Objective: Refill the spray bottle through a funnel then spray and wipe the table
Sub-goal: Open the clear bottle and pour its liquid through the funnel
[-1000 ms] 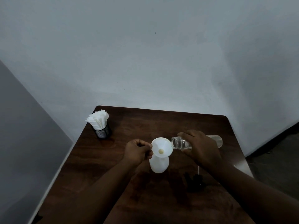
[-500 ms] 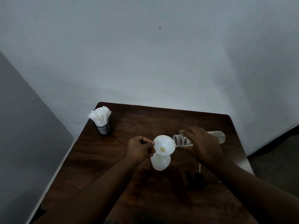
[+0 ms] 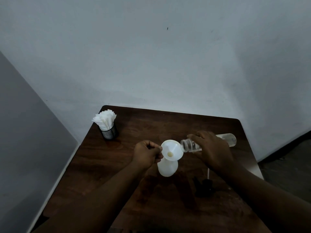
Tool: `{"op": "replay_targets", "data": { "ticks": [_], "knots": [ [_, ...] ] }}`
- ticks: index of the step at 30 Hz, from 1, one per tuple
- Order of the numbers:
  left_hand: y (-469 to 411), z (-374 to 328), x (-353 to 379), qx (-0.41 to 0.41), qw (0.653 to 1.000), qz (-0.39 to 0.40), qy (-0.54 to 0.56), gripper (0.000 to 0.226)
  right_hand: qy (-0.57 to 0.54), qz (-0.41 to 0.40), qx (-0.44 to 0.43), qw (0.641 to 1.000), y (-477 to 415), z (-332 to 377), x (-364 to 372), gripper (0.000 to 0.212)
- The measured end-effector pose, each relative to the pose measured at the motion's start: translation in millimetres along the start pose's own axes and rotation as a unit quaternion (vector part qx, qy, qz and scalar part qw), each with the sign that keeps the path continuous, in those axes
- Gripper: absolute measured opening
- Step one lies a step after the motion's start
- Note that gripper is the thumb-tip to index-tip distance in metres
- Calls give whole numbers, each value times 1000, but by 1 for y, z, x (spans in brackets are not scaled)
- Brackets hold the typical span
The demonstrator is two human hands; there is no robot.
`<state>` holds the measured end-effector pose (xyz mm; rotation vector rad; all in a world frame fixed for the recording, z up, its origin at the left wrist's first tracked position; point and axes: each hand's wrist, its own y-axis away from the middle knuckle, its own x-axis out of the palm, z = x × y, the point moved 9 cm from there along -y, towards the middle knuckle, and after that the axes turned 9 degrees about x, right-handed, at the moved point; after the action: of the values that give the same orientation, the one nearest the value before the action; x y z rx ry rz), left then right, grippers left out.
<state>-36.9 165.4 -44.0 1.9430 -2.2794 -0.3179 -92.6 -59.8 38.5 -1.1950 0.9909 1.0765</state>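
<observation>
A white spray bottle (image 3: pixel 167 168) without its head stands mid-table, with a white funnel (image 3: pixel 172 149) sitting in its neck. My left hand (image 3: pixel 147 153) pinches the funnel's left rim. My right hand (image 3: pixel 212 151) grips a clear plastic bottle (image 3: pixel 229 140) lying almost level, its open mouth (image 3: pixel 184 145) at the funnel's right rim. The black spray head (image 3: pixel 204 185) with its white dip tube lies on the dark wooden table (image 3: pixel 151 128), under my right forearm.
A black mesh cup of white paper napkins (image 3: pixel 107 126) stands at the table's far left corner. The table sits against a pale wall, with its left and right edges close to my arms.
The clear bottle's mouth stays at the funnel's rim and has tipped slightly lower. Both hands keep their hold; the view has shifted a little.
</observation>
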Motion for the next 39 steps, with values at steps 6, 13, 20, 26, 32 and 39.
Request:
{"op": "replay_targets", "data": {
  "ticks": [6,13,20,26,32,39],
  "knots": [
    [0,-2,0,1,1000,-4,-10,14,-6,-8,-1,1000,-1,0,-2,48],
    [1,-5,0,3,1000,0,-22,11,7,-15,-12,1000,-1,-1,-2,50],
    [1,-6,1,10,1000,0,-30,7,6,-19,-21,1000,-2,1,-3,47],
    [1,-7,0,10,1000,-4,-27,10,11,-20,-22,1000,-2,0,-4,49],
    [0,-5,2,7,1000,0,-21,8,14,-19,-23,999,-3,-1,-3,49],
    [-1,-5,1,11,1000,2,-25,7,17,-18,-28,999,-3,0,-4,50]
  ]
}}
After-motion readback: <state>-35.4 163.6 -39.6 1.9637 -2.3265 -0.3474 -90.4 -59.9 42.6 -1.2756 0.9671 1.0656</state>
